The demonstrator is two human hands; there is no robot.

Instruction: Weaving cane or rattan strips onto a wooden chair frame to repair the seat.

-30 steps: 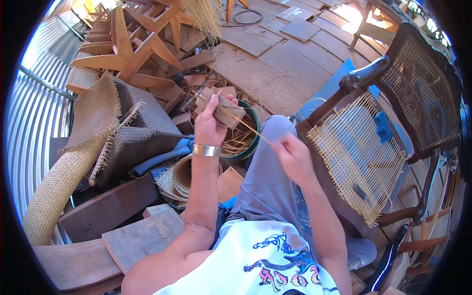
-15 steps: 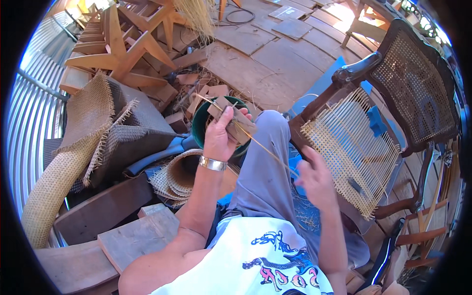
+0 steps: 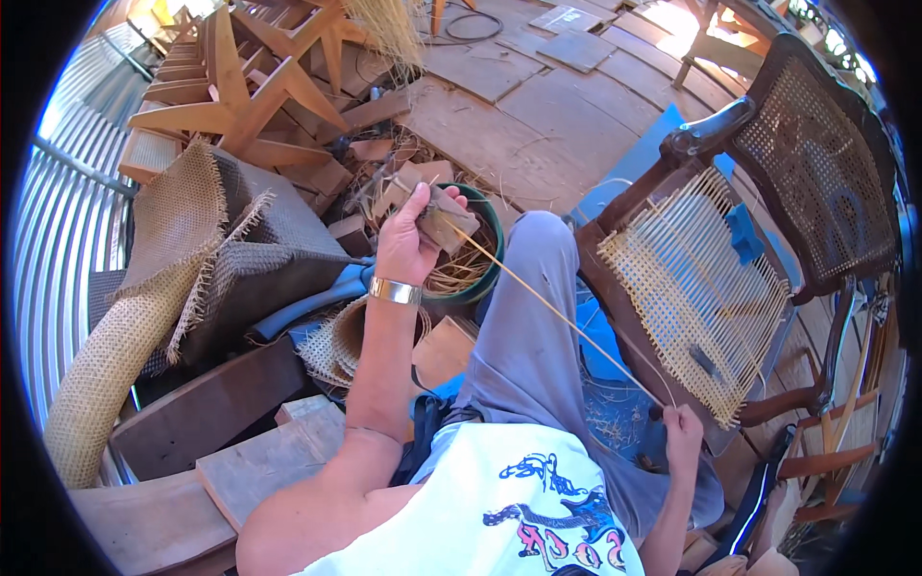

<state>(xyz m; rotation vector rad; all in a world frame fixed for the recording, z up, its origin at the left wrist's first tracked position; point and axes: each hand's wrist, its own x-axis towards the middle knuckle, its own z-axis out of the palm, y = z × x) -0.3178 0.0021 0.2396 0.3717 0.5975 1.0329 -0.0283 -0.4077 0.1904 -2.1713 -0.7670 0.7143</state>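
Note:
My left hand [image 3: 405, 242], with a metal watchband at the wrist, is closed around a small wooden block [image 3: 451, 223] above the bucket. A thin tan cane strand [image 3: 557, 312] runs from the block, over my raised knee, down to my right hand [image 3: 683, 440]. That hand is pinched on the strand, low on the right beside the chair seat. The strand looks taut and nearly straight. Under the block, the green bucket [image 3: 498, 219] holds loose cane strips. A dark wooden armchair [image 3: 600, 254] with a partly woven cane seat [image 3: 687, 288] stands at my right.
A blue piece [image 3: 743, 234] and a dark small tool [image 3: 704, 361] lie on the seat. Rolls of cane webbing [image 3: 101, 394] and wooden boards [image 3: 274, 461] crowd the left. Stacked wooden chair parts [image 3: 240, 106] stand far left, with wood offcuts near the bucket.
My right hand has moved down and right, drawing the strand out longer from the block. My left hand has shifted slightly left with the block, showing more of the bucket's cane strips.

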